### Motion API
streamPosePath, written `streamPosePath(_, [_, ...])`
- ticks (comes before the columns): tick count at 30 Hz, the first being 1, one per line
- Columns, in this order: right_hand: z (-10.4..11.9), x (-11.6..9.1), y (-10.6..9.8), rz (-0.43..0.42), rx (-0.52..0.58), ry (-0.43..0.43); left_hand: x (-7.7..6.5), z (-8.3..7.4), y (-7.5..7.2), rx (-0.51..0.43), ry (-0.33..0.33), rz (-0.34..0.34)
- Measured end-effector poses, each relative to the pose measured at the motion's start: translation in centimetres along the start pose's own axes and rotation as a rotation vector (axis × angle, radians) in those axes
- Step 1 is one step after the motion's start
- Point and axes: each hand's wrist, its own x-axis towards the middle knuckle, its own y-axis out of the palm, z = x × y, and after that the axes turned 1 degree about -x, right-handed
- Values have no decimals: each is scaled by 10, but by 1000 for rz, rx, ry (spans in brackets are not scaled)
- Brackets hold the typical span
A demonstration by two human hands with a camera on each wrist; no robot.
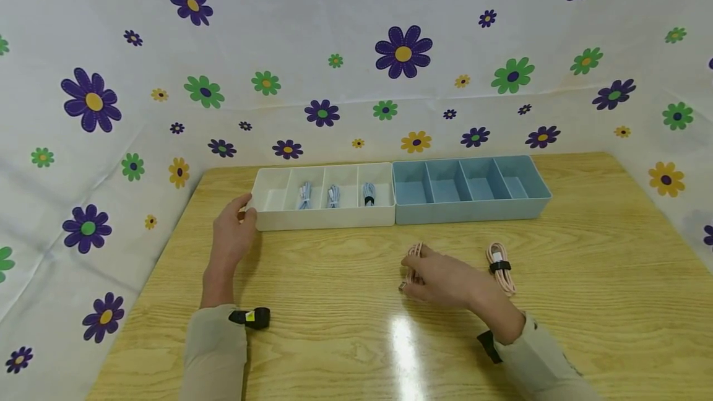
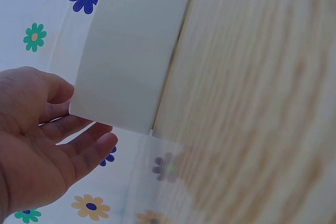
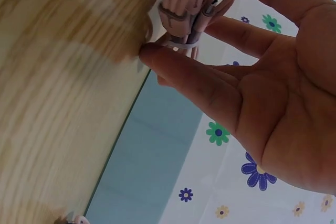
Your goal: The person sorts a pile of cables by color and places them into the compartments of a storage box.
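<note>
In the head view my right hand (image 1: 445, 278) pinches a coiled pink charging cable (image 1: 413, 258) low over the table. The right wrist view shows that cable (image 3: 184, 6) bundled, its connectors and a pale tie visible between thumb and fingers. My left hand (image 1: 233, 234) touches the left end of a white divided box (image 1: 325, 219); its fingers (image 2: 86, 153) are fairly straight beside the end wall. Three pale blue coiled cables (image 1: 304, 195) lie in separate compartments of the white box, while its leftmost one is bare. Right of my right hand lies another pink cable (image 1: 501, 268) with a black strap.
A blue divided box (image 1: 473, 211) stands end to end with the white one, its compartments showing bare bottoms. Both boxes sit toward the back of the wooden table (image 1: 323, 302), in front of a flower-patterned cloth (image 1: 356, 36).
</note>
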Motion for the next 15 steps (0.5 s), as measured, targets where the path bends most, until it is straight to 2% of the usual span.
streamPosePath(8, [0, 1, 4, -18, 9, -16, 1, -1, 1, -2, 16, -3])
streamPosePath(15, [-1, 2, 3, -13, -9, -30, 0, -1, 0, -10, 2, -2])
